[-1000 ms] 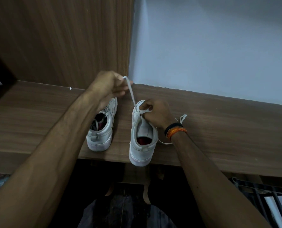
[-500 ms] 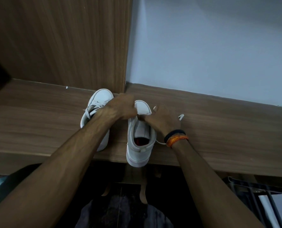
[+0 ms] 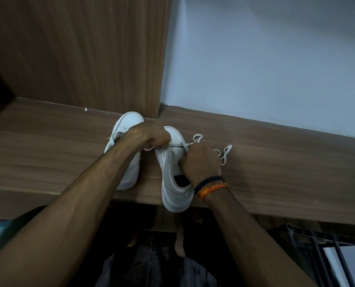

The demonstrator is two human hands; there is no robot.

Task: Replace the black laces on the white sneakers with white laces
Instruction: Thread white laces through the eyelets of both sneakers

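Two white sneakers stand side by side on a wooden shelf, toes to the wall. The right sneaker has its heel over the shelf's front edge. A white lace runs through it, with loose ends trailing on the shelf to its right. My left hand pinches one part of this lace at the shoe's left side, near the toe. My right hand lies over the tongue and pinches the lace near the eyelets. The left sneaker is partly hidden behind my left forearm. No black lace is in view.
A wooden panel rises behind the left sneaker and a pale wall behind the right one. A black metal rack sits below the shelf at the right. My bare feet show on the dark floor below.
My left hand came down from holding the lace high above the shoe to the shoe's left side. My right hand shifted a little towards the shoe's right side. The lace ends now lie looser.
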